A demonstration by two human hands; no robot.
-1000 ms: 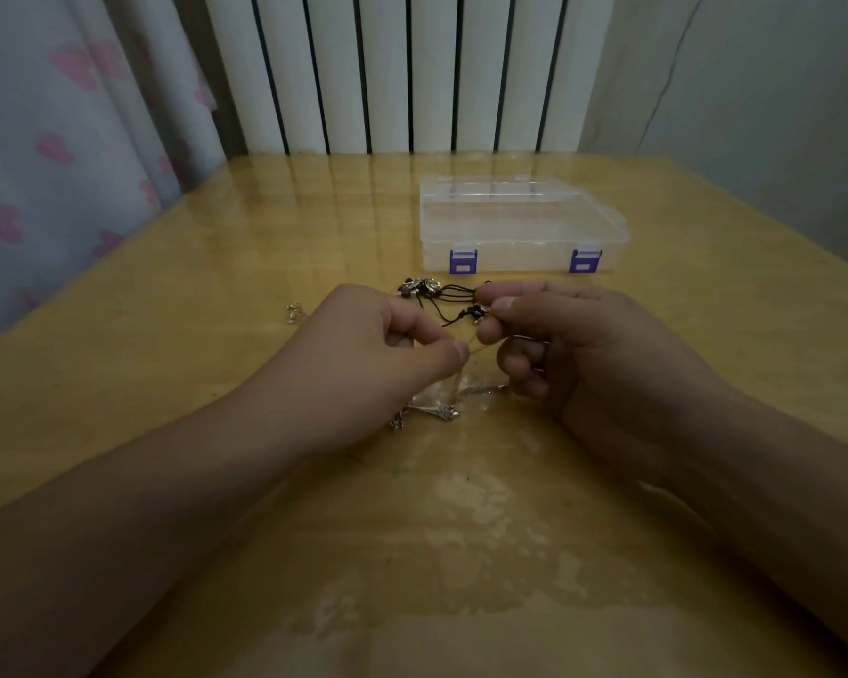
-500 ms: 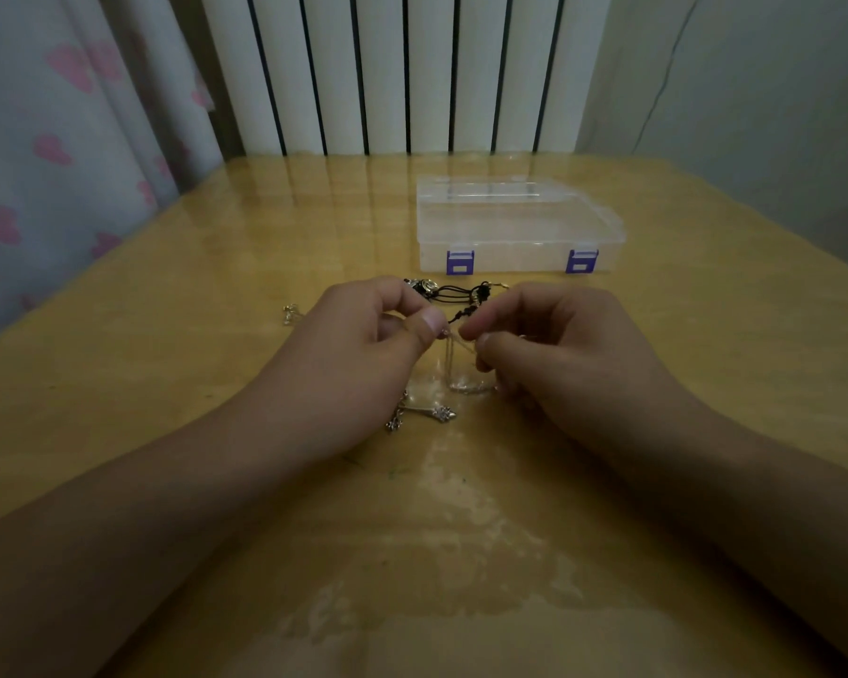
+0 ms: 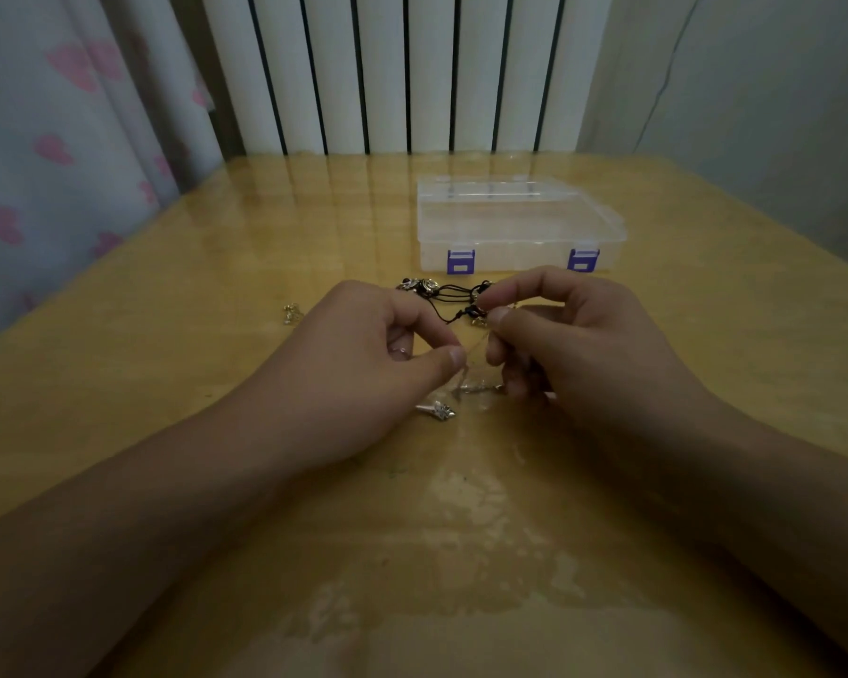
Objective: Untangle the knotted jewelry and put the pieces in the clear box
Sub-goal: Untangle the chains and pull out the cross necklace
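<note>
Both grips were closed on the same fine chain (image 3: 476, 352): the left hand (image 3: 363, 364) pinched it between thumb and forefinger, and the right hand (image 3: 569, 345) pinched it just beside, with its forefinger arched above the thumb. The chain ran slack between the two pinch points and dropped to the table (image 3: 216, 335), where a silver length of it lay under the right fingers. A small silver charm (image 3: 439, 410) rested on the table below the left thumb, apart from the hand.

Beyond the knuckles lay a knot of black cord (image 3: 454, 298) with metal charms at its left end, flat on the table and just beside the right forefinger; contact could not be confirmed. A separate small metal piece (image 3: 291, 313) sat well to the left of the hands.

The clear box (image 3: 517, 227) stood farther back on the table, lid closed, with two purple latches (image 3: 460, 261) facing the person. Its contents could not be made out.

A white radiator (image 3: 402, 71) and a curtain (image 3: 60, 129) with pink hearts stood behind the table.
</note>
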